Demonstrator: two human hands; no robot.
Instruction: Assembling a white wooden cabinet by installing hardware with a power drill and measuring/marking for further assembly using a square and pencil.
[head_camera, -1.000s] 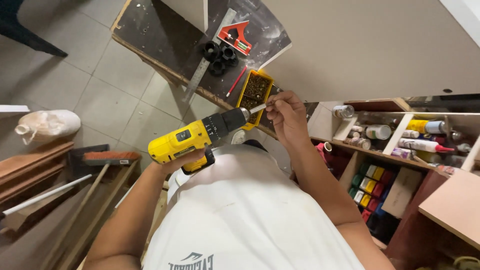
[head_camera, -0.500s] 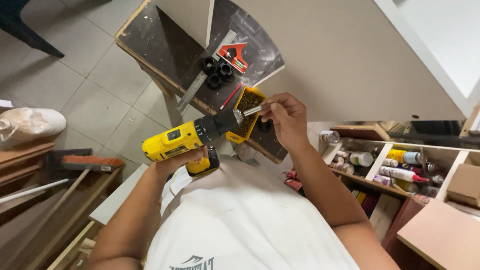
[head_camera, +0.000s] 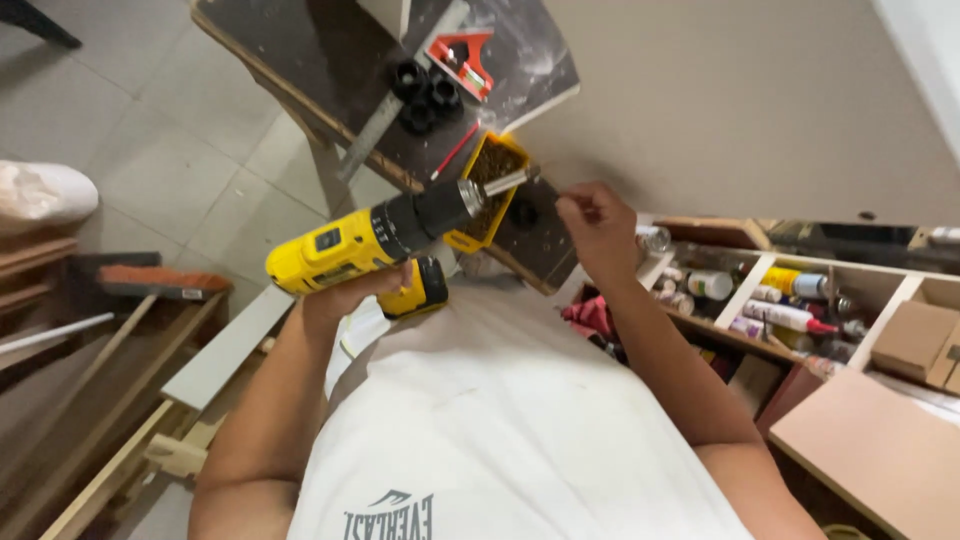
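Since the earlier frame, the right hand (head_camera: 598, 222) has been drawn back from the bit (head_camera: 512, 180), which is now left bare. The yellow drill (head_camera: 375, 243) is held level at chest height, gripped at its handle by the left hand (head_camera: 350, 292), its chuck over the yellow screw tray (head_camera: 487, 190) on the dark worktop (head_camera: 330, 60). The right fingers are pinched shut; whether a screw is between them cannot be told. Any screw is best seated squarely on the bit, with the drill kept steady.
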